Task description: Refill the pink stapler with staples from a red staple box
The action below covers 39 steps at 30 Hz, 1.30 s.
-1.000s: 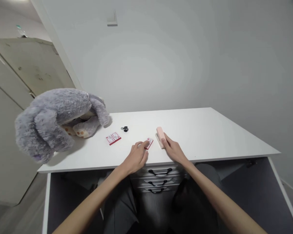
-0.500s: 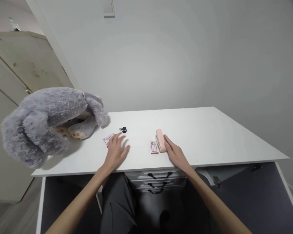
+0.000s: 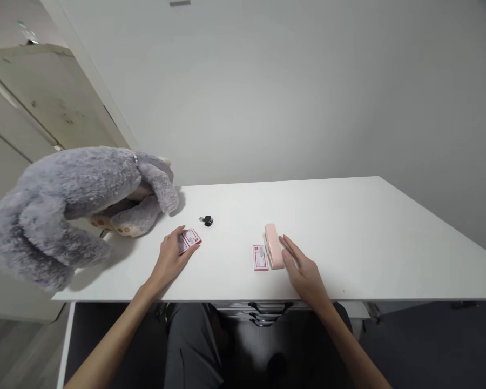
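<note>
My left hand [image 3: 170,260] is closed around small red-and-white staple boxes [image 3: 189,240], thumb along the near edge and fingers on the far side. Part of the boxes is hidden under the hand. To the right lies a pink stapler [image 3: 274,246], with one more red-and-white staple box [image 3: 261,258] against its left side. Beside the stapler's right side, my right hand [image 3: 305,273] is open with its fingers stretched out; its thumb is close to the stapler, and I cannot tell whether it touches.
A small black piece with a silver tip [image 3: 206,220] lies beyond my left hand. A grey plush toy [image 3: 81,183] slumps over the left end of the white table [image 3: 348,232]. Drawers with black handles [image 3: 270,308] are below the front edge, and a wall stands behind.
My left hand has come down and left onto the staple boxes and closed on them, squaring them together. My right hand has eased slightly off the stapler. The view has tilted down.
</note>
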### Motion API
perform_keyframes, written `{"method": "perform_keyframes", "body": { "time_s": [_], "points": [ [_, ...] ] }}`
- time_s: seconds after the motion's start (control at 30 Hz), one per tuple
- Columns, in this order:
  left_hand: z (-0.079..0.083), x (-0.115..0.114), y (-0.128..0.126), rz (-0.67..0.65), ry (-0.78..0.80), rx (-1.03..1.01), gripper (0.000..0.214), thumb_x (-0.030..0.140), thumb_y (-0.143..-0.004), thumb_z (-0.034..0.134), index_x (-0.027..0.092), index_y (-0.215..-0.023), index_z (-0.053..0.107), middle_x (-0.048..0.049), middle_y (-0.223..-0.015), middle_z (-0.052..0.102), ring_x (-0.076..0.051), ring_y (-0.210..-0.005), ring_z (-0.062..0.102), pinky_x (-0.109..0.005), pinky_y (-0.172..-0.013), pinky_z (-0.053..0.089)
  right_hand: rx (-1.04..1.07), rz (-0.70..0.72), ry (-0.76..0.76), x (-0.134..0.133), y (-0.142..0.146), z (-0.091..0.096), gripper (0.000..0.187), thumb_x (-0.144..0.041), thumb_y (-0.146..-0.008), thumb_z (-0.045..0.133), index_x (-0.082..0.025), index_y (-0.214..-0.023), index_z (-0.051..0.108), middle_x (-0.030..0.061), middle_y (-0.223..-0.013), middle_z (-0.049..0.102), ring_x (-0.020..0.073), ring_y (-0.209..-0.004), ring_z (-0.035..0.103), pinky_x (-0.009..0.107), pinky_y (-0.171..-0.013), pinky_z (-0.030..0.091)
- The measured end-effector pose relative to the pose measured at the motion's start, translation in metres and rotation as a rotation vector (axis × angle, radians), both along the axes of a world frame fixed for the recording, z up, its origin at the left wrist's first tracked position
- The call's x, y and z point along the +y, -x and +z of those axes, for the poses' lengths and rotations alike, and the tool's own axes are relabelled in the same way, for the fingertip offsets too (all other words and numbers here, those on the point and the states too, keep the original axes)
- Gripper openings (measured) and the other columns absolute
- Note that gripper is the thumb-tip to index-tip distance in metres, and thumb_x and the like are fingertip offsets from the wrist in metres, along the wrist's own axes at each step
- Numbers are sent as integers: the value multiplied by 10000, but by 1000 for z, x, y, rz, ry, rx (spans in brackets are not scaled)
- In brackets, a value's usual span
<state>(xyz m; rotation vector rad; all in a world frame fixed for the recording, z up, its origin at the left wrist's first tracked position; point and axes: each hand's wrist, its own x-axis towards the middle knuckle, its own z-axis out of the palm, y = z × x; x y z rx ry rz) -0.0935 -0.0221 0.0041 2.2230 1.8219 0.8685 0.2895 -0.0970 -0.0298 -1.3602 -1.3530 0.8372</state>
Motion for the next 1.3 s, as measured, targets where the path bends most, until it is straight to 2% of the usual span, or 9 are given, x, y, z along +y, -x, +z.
{"method": "perform_keyframes", "body": {
  "time_s": [0.13,0.23,0.43,0.57,0.7,0.87,1.1,1.2,1.3],
  "points": [
    [9,-21,-38,-129,90,-80,681,552,-965,705,248,-1521,456,-157,-1471,586,-346,-1356,572,-539,-1147,471,8,-8,3,-1,1,4,607,-574,-1072,499,-224,-1559,593,105,-1566,629,338,-1491,565,571,-1279,422],
    [24,-32,-80,-339,155,-113,718,548,-971,719,297,-1570,414,-152,-1504,568,-336,-1380,569,-526,-1158,479,39,-29,30,-1,1,7,593,-582,-1064,502,-236,-1536,607,112,-1537,656,350,-1461,594,575,-1244,460],
    [48,-26,-139,-610,271,-53,748,579,-968,719,324,-1602,416,-164,-1466,585,-358,-1332,569,-546,-1094,519,61,-40,42,1,0,9,552,-571,-1061,505,-235,-1482,627,124,-1506,680,344,-1404,643,533,-1183,517],
    [38,-17,-146,-640,265,-11,857,597,-947,741,330,-1646,321,-173,-1491,566,-367,-1331,567,-573,-1090,518,76,-33,30,2,0,7,518,-550,-1067,503,-224,-1448,632,133,-1475,702,329,-1364,672,513,-1161,530],
    [26,-15,-144,-659,148,-102,1076,593,-875,824,358,-1686,158,-183,-1587,472,-363,-1331,582,-601,-1104,520,77,-49,14,3,1,5,502,-544,-1058,521,-201,-1396,660,151,-1432,726,327,-1297,712,492,-1090,575],
    [30,-18,-150,-672,53,-191,1108,554,-855,854,385,-1687,141,-189,-1617,393,-346,-1319,594,-590,-1100,554,80,-61,11,3,2,7,489,-546,-1055,529,-192,-1358,679,155,-1385,748,314,-1239,737,459,-1031,602],
    [21,-11,-173,-731,18,-164,1144,588,-823,867,374,-1687,150,-211,-1725,231,-428,-1597,329,-637,-1198,478,77,-64,-4,5,2,7,464,-536,-1059,537,-197,-1338,686,153,-1363,758,310,-1221,741,463,-1028,604],
    [10,-14,-176,-674,33,-244,1155,623,-810,869,363,-1685,162,-200,-1750,193,-432,-1644,226,-673,-1288,340,71,-63,-7,5,2,5,450,-525,-1062,539,-195,-1330,687,153,-1357,759,305,-1215,740,461,-1032,601],
    [-1,-22,-177,-493,169,-468,887,657,-989,642,360,-1684,176,-152,-1791,151,-381,-1679,153,-665,-1347,195,59,-58,-3,5,2,5,444,-515,-1063,535,-193,-1326,690,150,-1348,760,294,-1161,758,448,-1005,611]
  ]
}}
